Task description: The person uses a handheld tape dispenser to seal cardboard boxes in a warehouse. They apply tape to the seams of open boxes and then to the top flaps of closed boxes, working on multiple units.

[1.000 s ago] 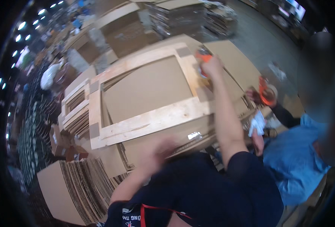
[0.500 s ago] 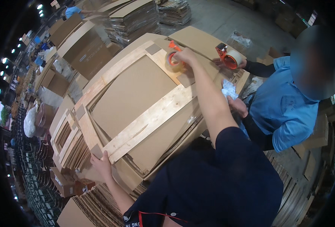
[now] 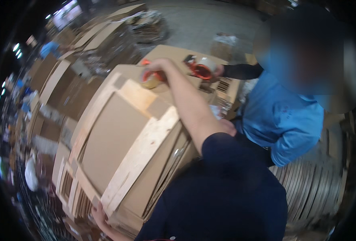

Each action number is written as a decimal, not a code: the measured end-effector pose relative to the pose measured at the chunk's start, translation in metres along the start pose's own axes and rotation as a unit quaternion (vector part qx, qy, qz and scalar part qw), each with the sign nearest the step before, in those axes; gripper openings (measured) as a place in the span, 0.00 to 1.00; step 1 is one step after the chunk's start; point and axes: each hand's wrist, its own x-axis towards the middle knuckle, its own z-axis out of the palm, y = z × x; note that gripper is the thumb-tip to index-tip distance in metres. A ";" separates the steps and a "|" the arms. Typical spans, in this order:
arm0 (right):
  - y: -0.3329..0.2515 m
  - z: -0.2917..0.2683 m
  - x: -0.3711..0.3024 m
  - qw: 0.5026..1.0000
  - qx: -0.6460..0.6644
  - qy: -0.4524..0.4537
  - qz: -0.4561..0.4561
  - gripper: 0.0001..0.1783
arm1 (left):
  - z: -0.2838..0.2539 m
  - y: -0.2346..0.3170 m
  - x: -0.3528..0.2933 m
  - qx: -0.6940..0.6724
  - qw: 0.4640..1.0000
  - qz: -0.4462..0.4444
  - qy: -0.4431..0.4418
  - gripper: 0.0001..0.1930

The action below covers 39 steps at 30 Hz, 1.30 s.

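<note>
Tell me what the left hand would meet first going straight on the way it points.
The wooden frame, most likely: the left hand is right at its lower corner in the picture and looks in contact, though blur hides the exact depth.

Upper garment [image 3: 222, 193]: dark navy cloth, short-sleeved. Right sleeve [image 3: 226, 150]: same navy, wide, loosely cut. Right forearm [image 3: 192, 106], right hand [image 3: 160, 66], left hand [image 3: 99, 215]: bare. Low on garment front: small, pale, round spot [image 3: 172, 238].
</note>
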 end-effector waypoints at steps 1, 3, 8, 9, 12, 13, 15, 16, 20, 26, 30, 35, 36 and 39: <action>-0.008 0.005 -0.004 0.998 0.051 -0.029 0.019 0.11 | -0.001 0.001 -0.002 0.070 0.997 -0.030 0.006 0.30; -0.029 -0.003 -0.022 0.998 0.035 -0.035 -0.030 0.10 | 0.009 -0.006 -0.009 0.053 0.998 -0.012 0.027 0.32; -0.070 -0.014 -0.055 0.985 -0.126 0.108 -0.042 0.12 | 0.022 -0.016 -0.011 0.020 0.997 -0.066 0.036 0.37; -0.068 -0.014 -0.058 0.983 -0.136 0.115 -0.043 0.13 | 0.019 -0.016 -0.008 0.024 0.997 -0.070 0.022 0.37; -0.073 -0.026 -0.067 0.977 -0.177 0.114 -0.027 0.12 | 0.022 -0.014 0.003 0.015 0.998 -0.057 0.007 0.38; -0.070 -0.029 -0.068 0.975 -0.191 0.108 -0.011 0.13 | 0.026 -0.013 0.006 0.011 0.999 -0.053 0.003 0.38; -0.066 -0.014 -0.071 0.989 -0.131 0.057 -0.031 0.13 | 0.011 -0.019 0.000 0.025 0.997 -0.069 0.033 0.37; -0.063 -0.014 -0.073 0.991 -0.112 0.060 -0.032 0.12 | 0.011 -0.017 0.001 0.026 0.997 -0.069 0.040 0.36; -0.044 -0.001 -0.066 0.998 -0.027 0.057 -0.027 0.10 | 0.000 -0.015 0.001 0.064 0.993 -0.083 0.046 0.35; 0.011 -0.021 -0.022 0.975 -0.148 0.146 -0.082 0.14 | -0.006 0.015 0.015 -0.011 0.999 -0.040 0.012 0.33; 0.039 -0.005 0.000 0.971 -0.169 0.165 -0.047 0.16 | -0.014 0.029 0.012 -0.206 0.978 -0.030 -0.030 0.29; 0.090 0.013 0.006 0.961 0.025 0.249 -0.117 0.20 | -0.025 0.037 0.003 -0.209 0.977 -0.022 -0.035 0.25; 0.098 0.008 0.008 0.949 0.061 0.273 -0.148 0.20 | -0.024 0.039 0.006 -0.185 0.982 -0.021 -0.030 0.24; 0.090 -0.005 0.018 0.933 0.035 0.325 -0.151 0.27 | -0.031 0.034 -0.004 -0.114 0.993 0.017 -0.032 0.24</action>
